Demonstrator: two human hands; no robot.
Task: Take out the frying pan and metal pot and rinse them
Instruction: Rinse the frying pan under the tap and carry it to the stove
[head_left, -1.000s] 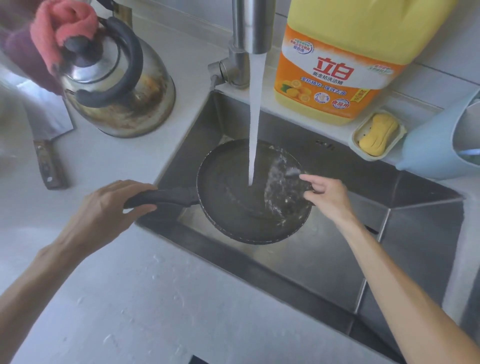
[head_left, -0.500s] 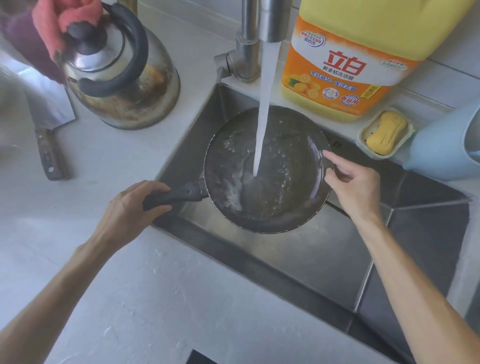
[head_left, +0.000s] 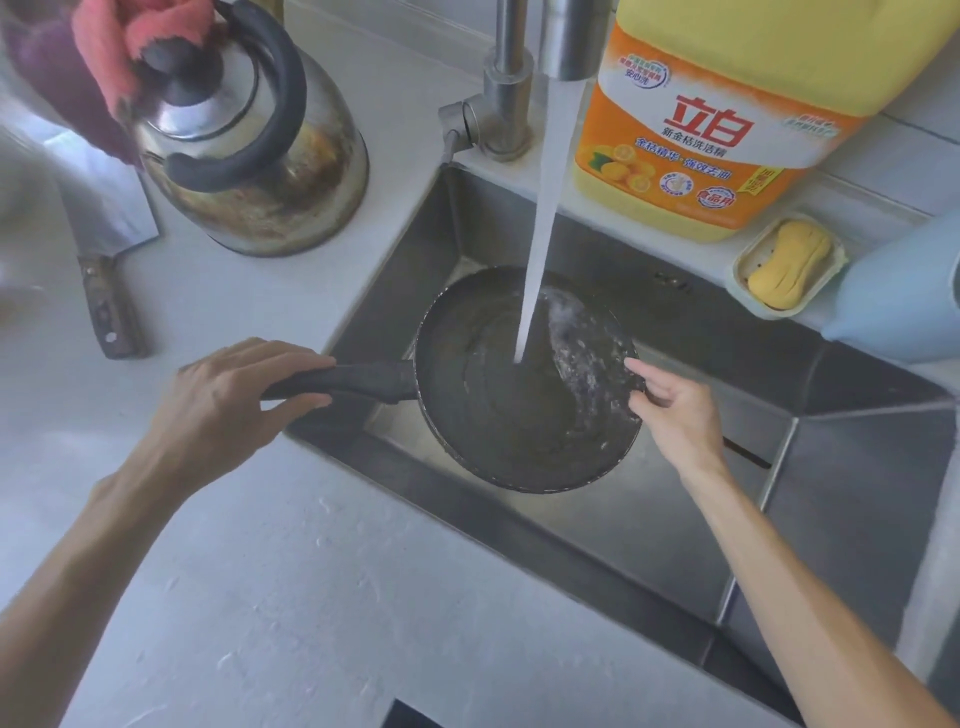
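Note:
A black frying pan (head_left: 498, 415) is held over the steel sink (head_left: 649, 530), tilted slightly. Water from the tap (head_left: 566, 36) streams onto the pan's inside and splashes on its right part. My left hand (head_left: 228, 400) is wrapped around the pan's black handle. My right hand (head_left: 675, 410) grips the pan's right rim with thumb and fingers. A worn metal kettle (head_left: 260, 156) with a black handle stands on the counter at the upper left. No metal pot is in view apart from it.
A big yellow detergent bottle (head_left: 727, 114) and a dish with yellow soap (head_left: 789, 265) stand behind the sink. A pale blue container (head_left: 904, 296) is at the right. A cleaver (head_left: 104, 249) lies on the left counter. A red cloth (head_left: 130, 36) hangs over the kettle.
The pan has tipped back down and toward me from its raised, steeper tilt. My right hand moved with its rim. Water now strikes the pan's right middle.

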